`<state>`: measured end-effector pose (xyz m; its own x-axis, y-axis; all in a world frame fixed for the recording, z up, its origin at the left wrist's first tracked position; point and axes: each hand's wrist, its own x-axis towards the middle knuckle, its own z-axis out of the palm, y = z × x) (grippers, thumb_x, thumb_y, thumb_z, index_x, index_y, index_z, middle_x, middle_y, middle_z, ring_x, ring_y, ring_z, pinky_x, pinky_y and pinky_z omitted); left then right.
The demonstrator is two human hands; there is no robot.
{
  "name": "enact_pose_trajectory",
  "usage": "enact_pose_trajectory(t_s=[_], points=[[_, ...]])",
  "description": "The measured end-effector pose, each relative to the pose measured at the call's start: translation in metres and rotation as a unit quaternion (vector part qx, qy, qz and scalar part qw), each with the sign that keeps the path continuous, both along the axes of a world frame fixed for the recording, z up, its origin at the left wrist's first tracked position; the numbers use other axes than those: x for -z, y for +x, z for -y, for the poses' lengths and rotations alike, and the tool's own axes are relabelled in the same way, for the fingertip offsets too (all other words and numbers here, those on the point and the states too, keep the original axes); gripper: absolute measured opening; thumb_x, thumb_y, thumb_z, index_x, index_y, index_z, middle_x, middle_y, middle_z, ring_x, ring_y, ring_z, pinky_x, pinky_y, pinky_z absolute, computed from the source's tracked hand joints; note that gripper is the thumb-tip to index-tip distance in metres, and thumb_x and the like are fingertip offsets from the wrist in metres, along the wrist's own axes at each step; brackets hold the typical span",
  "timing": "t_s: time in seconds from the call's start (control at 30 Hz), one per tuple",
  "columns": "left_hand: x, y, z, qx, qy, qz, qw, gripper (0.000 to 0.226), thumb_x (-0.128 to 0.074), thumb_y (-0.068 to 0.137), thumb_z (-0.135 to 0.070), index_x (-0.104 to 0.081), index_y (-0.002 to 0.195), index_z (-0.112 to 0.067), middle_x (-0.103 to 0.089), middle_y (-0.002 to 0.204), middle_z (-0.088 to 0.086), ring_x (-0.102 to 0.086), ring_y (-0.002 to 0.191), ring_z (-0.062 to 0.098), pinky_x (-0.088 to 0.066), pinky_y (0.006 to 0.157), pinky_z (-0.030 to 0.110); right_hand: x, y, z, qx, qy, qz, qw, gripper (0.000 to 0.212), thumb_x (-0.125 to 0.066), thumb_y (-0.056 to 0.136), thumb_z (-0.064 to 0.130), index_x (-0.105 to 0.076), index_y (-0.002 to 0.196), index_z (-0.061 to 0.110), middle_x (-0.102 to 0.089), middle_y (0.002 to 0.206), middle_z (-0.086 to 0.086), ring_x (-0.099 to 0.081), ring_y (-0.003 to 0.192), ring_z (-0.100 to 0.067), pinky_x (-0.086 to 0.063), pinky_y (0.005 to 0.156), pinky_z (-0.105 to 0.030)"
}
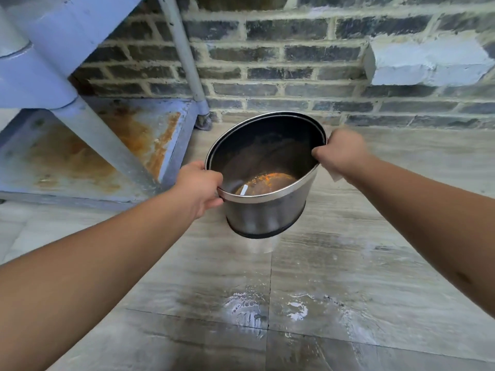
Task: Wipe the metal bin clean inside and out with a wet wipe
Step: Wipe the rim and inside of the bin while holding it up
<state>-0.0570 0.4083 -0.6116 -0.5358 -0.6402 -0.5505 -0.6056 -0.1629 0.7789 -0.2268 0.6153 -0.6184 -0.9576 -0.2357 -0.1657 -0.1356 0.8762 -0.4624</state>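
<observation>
The round metal bin [267, 212] hangs above the floor, tilted so its mouth faces me. Rust-orange stains and a small white scrap lie on its bottom inside. A black band rings its base. My left hand [199, 187] grips the near left rim. My right hand [340, 152] pinches the far right rim, slightly blurred. A white wet wipe [334, 175] pokes out below that hand against the bin's outer wall.
Grey stone tiles [308, 277] carry wet patches and white smears near me. A dark brick wall [294, 76] stands behind. At left a painted metal post with a rusty base plate [88, 153] and a thin pipe [187, 62] crowd the corner.
</observation>
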Motion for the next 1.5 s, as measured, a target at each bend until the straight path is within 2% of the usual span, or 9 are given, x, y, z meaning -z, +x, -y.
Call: enact_pose_trajectory(t_s=[0.17, 0.3, 0.47, 0.63, 0.77, 0.97, 1.13, 1.4, 1.5], points=[[-0.004, -0.060, 0.015, 0.102, -0.119, -0.006, 0.988, 0.026, -0.054, 0.074, -0.001, -0.065, 0.075, -0.025, -0.065, 0.072, 0.003, -0.061, 0.055, 0.021, -0.050, 0.040, 0.025, 0.009, 0.025, -0.026, 0.140, -0.109, 0.039, 0.983, 0.022, -0.053, 0.061, 0.030, -0.051, 0.054, 0.009, -0.052, 0.037, -0.005, -0.049, 0.035, -0.022, -0.036, 0.041, -0.022], [-0.002, -0.091, 0.015, 0.148, -0.179, -0.009, 0.973, 0.046, -0.054, 0.077, -0.005, -0.065, 0.110, -0.035, -0.062, 0.078, -0.002, -0.064, 0.071, 0.028, -0.061, 0.063, 0.042, 0.020, 0.034, -0.029, 0.221, -0.196, 0.073, 0.953, 0.027, -0.058, 0.068, 0.034, -0.046, 0.078, 0.012, -0.047, 0.066, -0.005, -0.046, 0.052, -0.024, -0.031, 0.042, -0.022], [0.008, -0.087, 0.018, 0.189, -0.243, -0.038, 0.951, 0.052, -0.044, 0.067, -0.015, -0.065, 0.106, -0.041, -0.063, 0.069, -0.003, -0.055, 0.058, 0.026, -0.049, 0.055, 0.032, 0.012, 0.041, -0.045, 0.236, -0.316, 0.187, 0.900, 0.046, -0.064, 0.080, 0.050, -0.052, 0.096, 0.009, -0.056, 0.081, -0.013, -0.052, 0.060, -0.026, -0.036, 0.046, -0.025], [0.006, -0.079, 0.017, 0.166, -0.227, -0.011, 0.960, 0.053, -0.054, 0.084, -0.019, -0.050, 0.137, -0.025, -0.063, 0.124, 0.012, -0.063, 0.096, 0.032, -0.050, 0.078, 0.036, -0.004, 0.047, -0.059, 0.304, -0.466, 0.154, 0.817, 0.031, -0.046, 0.083, 0.003, -0.055, 0.113, 0.004, -0.055, 0.094, -0.008, -0.054, 0.088, -0.027, -0.041, 0.071, -0.037], [-0.025, -0.059, -0.020, 0.210, -0.372, -0.141, 0.893, 0.050, -0.058, 0.089, -0.032, -0.048, 0.136, -0.019, -0.052, 0.132, 0.002, -0.050, 0.121, 0.018, -0.040, 0.098, 0.032, -0.043, 0.046, -0.045, 0.190, -0.500, 0.132, 0.834, 0.036, -0.048, 0.078, -0.013, -0.059, 0.109, 0.001, -0.061, 0.092, -0.010, -0.060, 0.079, -0.020, -0.049, 0.059, -0.022], [-0.052, -0.047, -0.066, 0.329, -0.042, -0.237, 0.913, 0.021, -0.066, 0.089, -0.025, -0.061, 0.110, -0.024, -0.069, 0.086, -0.004, -0.063, 0.073, 0.002, -0.049, 0.060, 0.018, -0.068, 0.060, 0.002, -0.007, -0.515, 0.169, 0.840, 0.015, -0.067, 0.086, 0.001, -0.058, 0.086, 0.013, -0.064, 0.084, -0.009, -0.065, 0.075, -0.020, -0.054, 0.067, -0.029], [-0.051, -0.053, -0.047, 0.267, 0.105, -0.169, 0.943, 0.020, -0.062, 0.092, -0.025, -0.068, 0.111, -0.019, -0.070, 0.090, -0.002, -0.062, 0.079, 0.010, -0.042, 0.068, 0.027, -0.061, 0.048, 0.007, -0.031, -0.394, 0.126, 0.910, 0.012, -0.073, 0.084, 0.027, -0.062, 0.084, 0.021, -0.062, 0.076, 0.002, -0.054, 0.067, -0.011, -0.043, 0.055, -0.023], [-0.042, -0.069, -0.038, 0.188, 0.032, -0.160, 0.968, 0.003, -0.059, 0.094, -0.022, -0.061, 0.095, -0.019, -0.070, 0.098, 0.007, -0.065, 0.091, 0.021, -0.054, 0.070, 0.031, -0.050, 0.033, 0.016, -0.126, -0.289, 0.077, 0.946, 0.016, -0.065, 0.083, 0.007, -0.067, 0.094, 0.019, -0.068, 0.085, 0.002, -0.061, 0.077, -0.014, -0.051, 0.068, -0.028], [-0.041, -0.072, -0.027, 0.162, -0.045, -0.156, 0.973, 0.017, -0.060, 0.091, -0.025, -0.061, 0.108, -0.024, -0.068, 0.104, 0.001, -0.065, 0.093, 0.015, -0.051, 0.068, 0.027, -0.048, 0.022, 0.028, -0.072, -0.292, 0.102, 0.948, 0.013, -0.061, 0.079, 0.004, -0.066, 0.078, 0.017, -0.066, 0.074, 0.000, -0.061, 0.066, -0.014, -0.049, 0.051, -0.020]])
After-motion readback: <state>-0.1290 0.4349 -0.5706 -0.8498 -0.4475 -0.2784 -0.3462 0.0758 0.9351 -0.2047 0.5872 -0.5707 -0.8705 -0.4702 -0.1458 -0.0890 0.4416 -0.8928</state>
